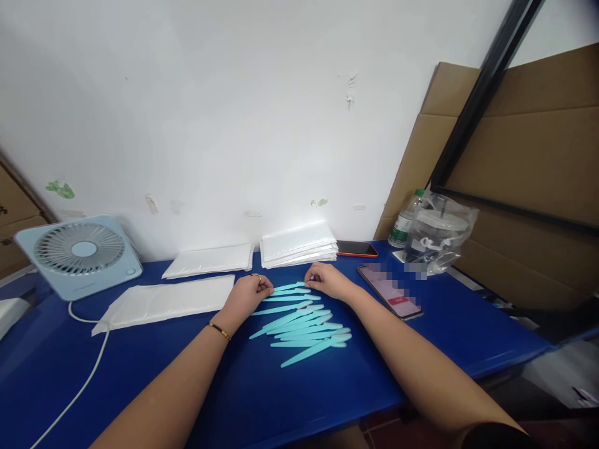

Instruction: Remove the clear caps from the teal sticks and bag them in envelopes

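Wall and table: white wall [262,125] with peeled spots across the top; shiny blue table [327,411] below it.
Sticks: a messy pile of flat blue-green sticks [299,326] on the table, just below the middle of the frame.
Left hand: my left hand [248,292] pinches the left end of the top stick [290,287].
Right hand: my right hand [330,282] has its fingers curled close at that stick's other end; I can't tell if they grip it.
Bag: clear plastic bag [468,224], right side, with a tub [442,219] inside; the tub has a pale lid.
Bottle: green-capped bottle [401,229], just left of the bag.
White packets: two flat stacks [210,260] [299,244] by the wall; I can't tell what they hold.
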Available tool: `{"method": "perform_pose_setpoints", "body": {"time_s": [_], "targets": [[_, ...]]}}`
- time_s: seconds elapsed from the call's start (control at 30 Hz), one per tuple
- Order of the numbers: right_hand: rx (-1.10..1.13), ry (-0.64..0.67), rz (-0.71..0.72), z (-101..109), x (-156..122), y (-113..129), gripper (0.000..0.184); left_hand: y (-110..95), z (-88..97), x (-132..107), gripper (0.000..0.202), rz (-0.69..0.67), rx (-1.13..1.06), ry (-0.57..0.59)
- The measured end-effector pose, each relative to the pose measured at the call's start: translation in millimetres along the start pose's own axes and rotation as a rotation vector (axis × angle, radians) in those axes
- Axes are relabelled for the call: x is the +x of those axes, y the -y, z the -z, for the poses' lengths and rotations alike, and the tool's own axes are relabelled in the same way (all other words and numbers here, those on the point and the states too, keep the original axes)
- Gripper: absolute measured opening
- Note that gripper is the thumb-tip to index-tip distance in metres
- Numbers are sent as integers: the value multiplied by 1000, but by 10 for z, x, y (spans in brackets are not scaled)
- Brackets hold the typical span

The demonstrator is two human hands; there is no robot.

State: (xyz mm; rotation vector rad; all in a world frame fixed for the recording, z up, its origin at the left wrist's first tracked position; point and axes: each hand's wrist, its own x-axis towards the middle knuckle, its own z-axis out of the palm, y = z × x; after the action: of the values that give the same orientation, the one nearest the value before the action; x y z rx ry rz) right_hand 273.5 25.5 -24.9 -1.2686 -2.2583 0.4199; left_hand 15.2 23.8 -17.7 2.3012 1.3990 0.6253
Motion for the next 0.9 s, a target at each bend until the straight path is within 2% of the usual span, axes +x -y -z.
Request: {"method": "perform_pose_setpoints", "body": {"time_s": [0.13, 0.33, 0.43, 0.57, 0.73, 0.9], "targets": [[-40, 13, -13, 60, -20, -99, 7, 0, -10, 12, 18, 33, -2, -18], [-71, -58, -74, 194, -82, -148, 12, 30, -32, 10, 21, 36, -2, -69], [-48, -83, 0, 161, -73, -51, 13, 37, -27, -5, 23, -33, 18, -113], [-57, -20, 45, 39, -32, 68, 15, 12, -15, -19, 19, -108, 109, -75], [-74, 10, 31, -16, -14, 64, 10, -17, -27, 2, 17, -47, 110, -37], [-121, -1, -15, 81, -62, -80, 5, -15, -53, 12, 16, -33, 122, -52]]}}
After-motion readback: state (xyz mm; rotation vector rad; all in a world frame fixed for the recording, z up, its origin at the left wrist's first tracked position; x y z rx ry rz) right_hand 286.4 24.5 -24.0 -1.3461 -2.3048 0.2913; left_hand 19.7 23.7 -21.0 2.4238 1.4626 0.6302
